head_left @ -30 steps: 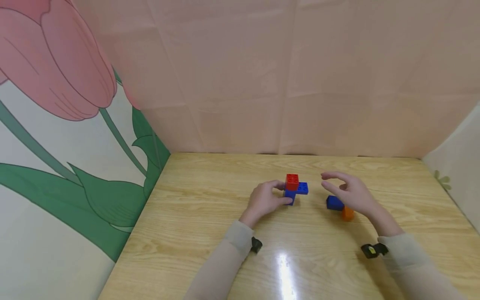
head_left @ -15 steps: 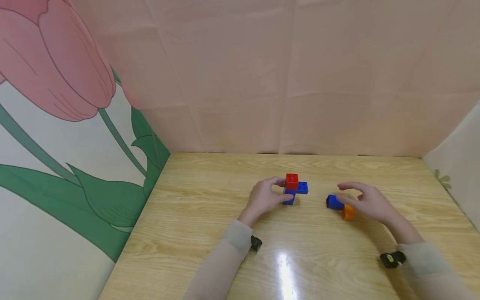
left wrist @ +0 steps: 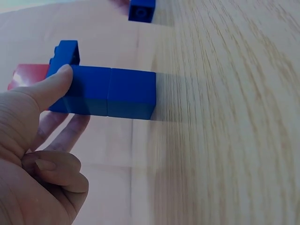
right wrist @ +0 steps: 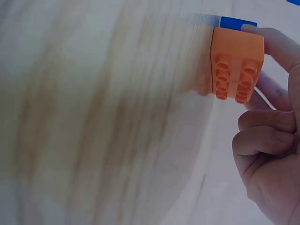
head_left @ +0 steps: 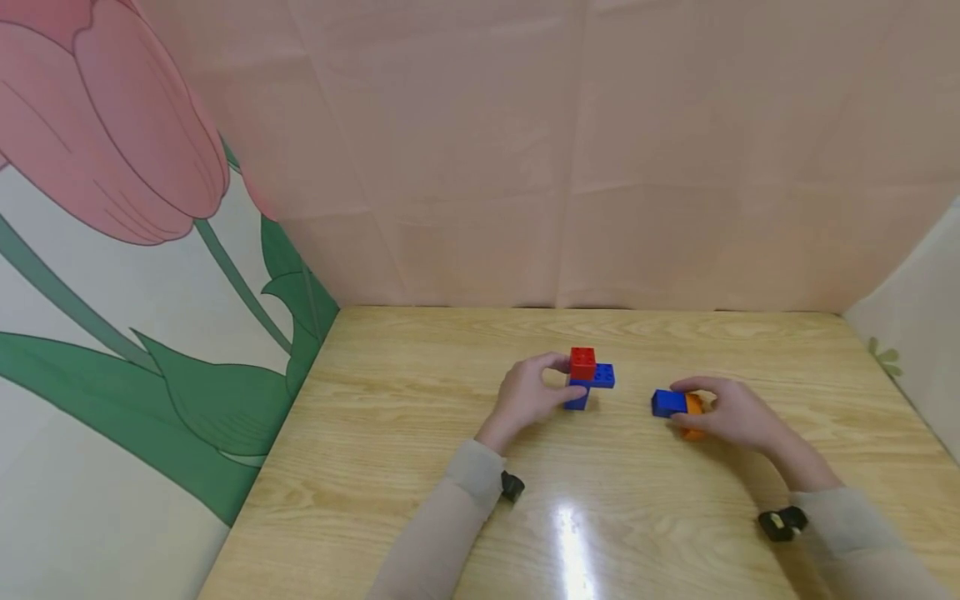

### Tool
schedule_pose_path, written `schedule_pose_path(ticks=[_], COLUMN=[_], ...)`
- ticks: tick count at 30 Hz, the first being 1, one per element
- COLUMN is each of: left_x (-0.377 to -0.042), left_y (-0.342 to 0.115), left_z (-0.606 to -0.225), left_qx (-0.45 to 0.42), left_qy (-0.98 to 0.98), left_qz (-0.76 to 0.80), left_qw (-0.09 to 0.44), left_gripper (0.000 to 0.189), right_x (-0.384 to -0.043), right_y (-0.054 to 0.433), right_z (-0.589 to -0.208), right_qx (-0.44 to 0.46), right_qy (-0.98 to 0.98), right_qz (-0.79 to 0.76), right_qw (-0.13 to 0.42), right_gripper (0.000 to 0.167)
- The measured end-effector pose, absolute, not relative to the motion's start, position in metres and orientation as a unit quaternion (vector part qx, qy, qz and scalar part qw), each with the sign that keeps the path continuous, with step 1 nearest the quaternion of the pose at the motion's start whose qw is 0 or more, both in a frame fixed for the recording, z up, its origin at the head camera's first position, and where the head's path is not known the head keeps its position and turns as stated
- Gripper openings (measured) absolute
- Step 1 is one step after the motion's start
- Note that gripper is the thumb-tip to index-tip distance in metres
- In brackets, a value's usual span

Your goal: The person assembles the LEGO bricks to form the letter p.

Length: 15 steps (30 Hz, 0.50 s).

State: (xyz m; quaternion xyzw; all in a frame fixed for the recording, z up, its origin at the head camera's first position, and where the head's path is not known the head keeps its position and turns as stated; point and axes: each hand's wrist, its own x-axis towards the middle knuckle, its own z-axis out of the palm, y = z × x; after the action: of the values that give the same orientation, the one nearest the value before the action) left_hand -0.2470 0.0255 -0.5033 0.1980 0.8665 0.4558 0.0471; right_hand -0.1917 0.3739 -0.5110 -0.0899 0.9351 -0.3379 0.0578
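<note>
My left hand (head_left: 528, 392) grips a small tower of toy building bricks, with the thumb on its near side. A red brick (head_left: 582, 363) tops the tower. Below it a flat blue brick (head_left: 603, 376) juts to the right, over two stacked blue bricks (left wrist: 110, 91) that stand upright at the tabletop. To the right, my right hand (head_left: 735, 412) pinches the end of a loose blue brick (head_left: 667, 403) between thumb and forefinger. An orange brick (right wrist: 237, 47) lies right against it under the hand, studs facing the right wrist camera; the fingers partly hide both bricks.
The wooden table (head_left: 375, 417) runs back to a pink cloth (head_left: 465, 167). A wall panel with painted tulips (head_left: 135, 167) borders the left side, and a pale panel (head_left: 922, 333) borders the right. A black wrist camera (head_left: 782, 523) hangs under the right sleeve.
My right hand has moved right and lowered from above the loose bricks, and its thumb and forefinger have closed on the blue one. The left hand has stayed at the tower.
</note>
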Motion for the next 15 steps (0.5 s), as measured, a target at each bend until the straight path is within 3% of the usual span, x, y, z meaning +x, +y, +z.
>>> schedule_pose_path(ticks=[15], left_x=[-0.249], left_y=[0.0264], left_z=[-0.5063], left_qx=[0.196], left_qy=[0.865], left_qz=[0.459], left_qw=[0.046], left_gripper=[0.044], right_x=[-0.1941], right_y=[0.3733], right_z=[-0.5146], right_qx=[-0.089], right_qy=[0.937], right_qz=[-0.334], right_qw=[0.057], right_gripper=[0.049])
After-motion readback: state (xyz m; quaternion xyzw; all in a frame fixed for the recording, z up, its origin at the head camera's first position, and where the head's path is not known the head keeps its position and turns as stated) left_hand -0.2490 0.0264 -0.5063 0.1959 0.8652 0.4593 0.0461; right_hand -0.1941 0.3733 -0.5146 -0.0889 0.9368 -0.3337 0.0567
